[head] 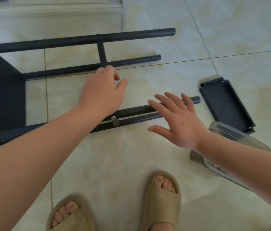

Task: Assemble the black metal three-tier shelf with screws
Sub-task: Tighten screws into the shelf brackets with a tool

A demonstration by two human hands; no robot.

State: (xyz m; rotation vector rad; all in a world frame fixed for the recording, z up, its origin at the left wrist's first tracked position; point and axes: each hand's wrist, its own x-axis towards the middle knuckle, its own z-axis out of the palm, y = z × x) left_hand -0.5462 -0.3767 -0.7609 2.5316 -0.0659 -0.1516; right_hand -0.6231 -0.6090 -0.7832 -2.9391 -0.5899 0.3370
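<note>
Black tubular shelf frame (81,40) lies on glossy tiles (139,155) beneath splayed right hand (179,120).

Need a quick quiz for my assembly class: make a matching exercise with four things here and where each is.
1 left hand
2 right hand
3 loose black tray
4 silver bolt

A on the floor beside the clear container
B in the near tube
C by the crossbar's near end
D spread over the near tube's end

Pairs: 1-C, 2-D, 3-A, 4-B
</note>
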